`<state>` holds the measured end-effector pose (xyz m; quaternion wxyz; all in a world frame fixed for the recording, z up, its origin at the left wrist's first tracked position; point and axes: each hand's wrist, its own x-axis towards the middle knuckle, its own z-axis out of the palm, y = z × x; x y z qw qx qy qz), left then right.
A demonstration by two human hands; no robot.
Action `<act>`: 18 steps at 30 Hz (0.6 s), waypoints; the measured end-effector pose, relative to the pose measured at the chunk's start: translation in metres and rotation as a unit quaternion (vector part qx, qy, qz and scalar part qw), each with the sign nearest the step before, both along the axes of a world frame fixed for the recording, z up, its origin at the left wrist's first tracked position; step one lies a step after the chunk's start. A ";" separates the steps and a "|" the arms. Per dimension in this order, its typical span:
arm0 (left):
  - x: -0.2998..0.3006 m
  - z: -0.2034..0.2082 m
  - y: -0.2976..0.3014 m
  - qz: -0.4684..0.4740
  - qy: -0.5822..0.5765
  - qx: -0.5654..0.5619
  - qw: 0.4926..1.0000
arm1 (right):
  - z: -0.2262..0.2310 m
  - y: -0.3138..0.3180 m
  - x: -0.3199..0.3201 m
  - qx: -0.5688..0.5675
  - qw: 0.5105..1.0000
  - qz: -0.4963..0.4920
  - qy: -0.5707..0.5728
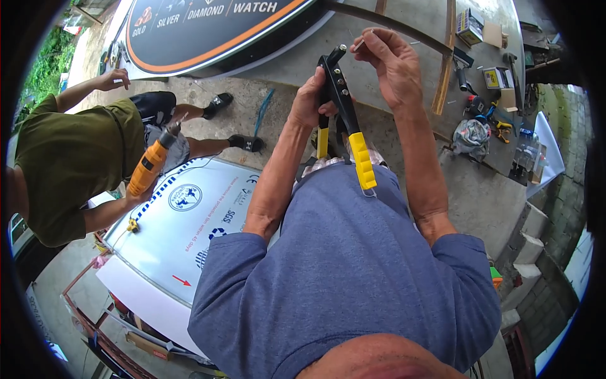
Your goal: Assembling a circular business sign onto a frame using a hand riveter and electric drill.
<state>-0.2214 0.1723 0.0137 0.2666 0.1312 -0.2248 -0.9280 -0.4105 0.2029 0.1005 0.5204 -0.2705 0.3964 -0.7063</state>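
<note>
My left hand [308, 101] is closed around the black head of a hand riveter [341, 95], held nose up. Its two yellow-gripped handles [362, 161] point down toward my body and stand apart. My right hand [392, 66] is raised just right of the riveter's nose. Thumb and fingers pinch a thin, pale metal pin that looks like a pop rivet [359, 46]. The rivet is close to the nose tip but apart from it. Part of the far handle is hidden behind my left hand and the tool body.
A large round sign [214, 38] with an orange band lies on the far table. Tools, small boxes [499, 78] and a plastic bag [471, 138] are at right. At left, another person [76, 158] holds an orange drill [150, 165] beside a film-covered panel [183, 234].
</note>
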 end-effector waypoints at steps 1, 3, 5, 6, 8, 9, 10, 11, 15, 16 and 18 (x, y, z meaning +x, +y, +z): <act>0.001 0.000 0.007 0.004 0.000 0.008 1.000 | 0.000 0.004 0.004 0.003 1.000 0.000 -0.001; 0.001 0.000 0.018 0.016 0.001 0.022 1.000 | -0.002 0.007 0.006 -0.001 1.000 0.005 -0.003; -0.001 0.000 0.026 0.032 0.008 0.035 0.999 | -0.006 0.008 0.004 0.007 1.000 0.013 -0.007; -0.002 0.001 0.029 0.040 -0.008 0.021 0.999 | -0.007 0.007 0.003 0.008 1.000 0.019 -0.010; -0.008 0.001 0.031 0.052 -0.027 -0.006 0.998 | -0.011 0.002 -0.003 -0.001 0.999 0.037 -0.016; -0.013 0.001 0.031 0.058 -0.018 -0.002 0.998 | -0.013 0.000 -0.007 0.016 0.999 0.040 -0.017; -0.020 0.001 0.030 0.064 -0.008 0.001 0.998 | -0.015 -0.002 -0.013 -0.004 0.998 0.056 -0.029; -0.028 0.000 0.029 0.070 0.000 0.004 0.998 | -0.016 -0.004 -0.020 -0.005 0.997 0.064 -0.039; -0.066 -0.004 0.026 0.091 -0.022 -0.013 0.995 | -0.018 -0.016 -0.057 -0.002 0.998 0.066 -0.009; -0.077 -0.005 0.026 0.097 -0.021 -0.008 0.995 | -0.018 -0.018 -0.067 -0.026 0.997 0.075 0.001; -0.098 -0.009 0.028 0.095 -0.022 0.013 0.995 | -0.020 -0.019 -0.089 -0.041 0.996 0.082 0.019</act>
